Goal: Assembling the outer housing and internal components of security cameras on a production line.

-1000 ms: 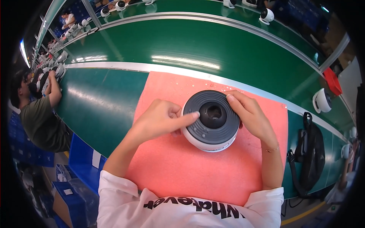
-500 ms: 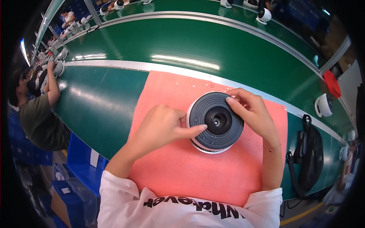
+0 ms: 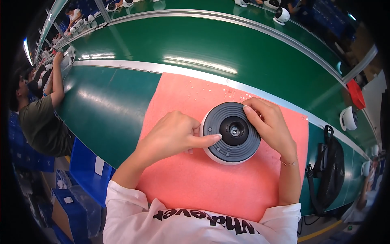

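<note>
Over a pink mat (image 3: pixel 178 183) I hold a round white device with a dark grey, ringed face (image 3: pixel 222 152) and a glossy black, lens-like centre (image 3: pixel 234 131). The face tilts up toward me. My left hand (image 3: pixel 170 132) grips its left side, the thumb stretched across the face to the edge of the black centre and the other fingers curled by the white rim. At the upper right rim, my right hand (image 3: pixel 270 122) has its thumb on the grey edge; its fingers wrap behind, partly hidden. A few small round dots show on the face.
Tiny clear bits (image 3: pixel 209 90) lie scattered along the mat's far edge. Beyond a metal rail runs a green belt (image 3: pixel 162 40), with a similar white device (image 3: pixel 348 118) at right. A black bag (image 3: pixel 331 171) lies right of the mat. Blue bins (image 3: pixel 87 173) and a co-worker (image 3: pixel 44 116) are at left.
The device's face has turned a little, so more dots show at its lower left and less white rim shows below. Both hands keep their hold. The whole view has shifted slightly.
</note>
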